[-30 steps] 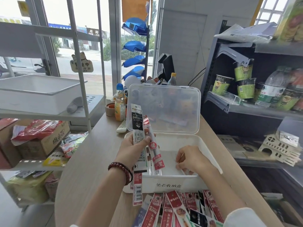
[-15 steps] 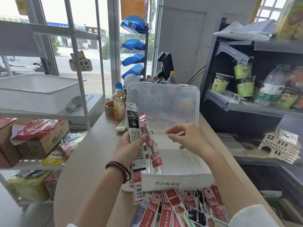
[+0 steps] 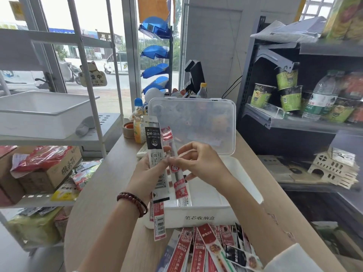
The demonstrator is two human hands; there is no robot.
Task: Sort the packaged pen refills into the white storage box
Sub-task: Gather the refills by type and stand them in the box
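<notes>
My left hand [image 3: 146, 174], with a bead bracelet at the wrist, holds a fan of packaged pen refills upright above the white storage box [image 3: 200, 212]: a black-topped pack [image 3: 154, 142] and others behind it. My right hand [image 3: 200, 163] pinches the red-and-clear refill pack [image 3: 175, 167] in that fan. The box stands open on the wooden counter, its clear lid [image 3: 192, 124] tilted up behind. A heap of red and black refill packs [image 3: 208, 250] lies in front of the box.
A juice bottle [image 3: 139, 124] and a tape roll [image 3: 128, 130] stand left of the lid. A white bin [image 3: 45, 112] sits on the metal rack at left. Dark shelves with cup noodles [image 3: 288, 96] and bottles line the right.
My right hand rose out of the box, where it had been resting, and came across to the fan in my left hand. It now pinches the red refill pack.
</notes>
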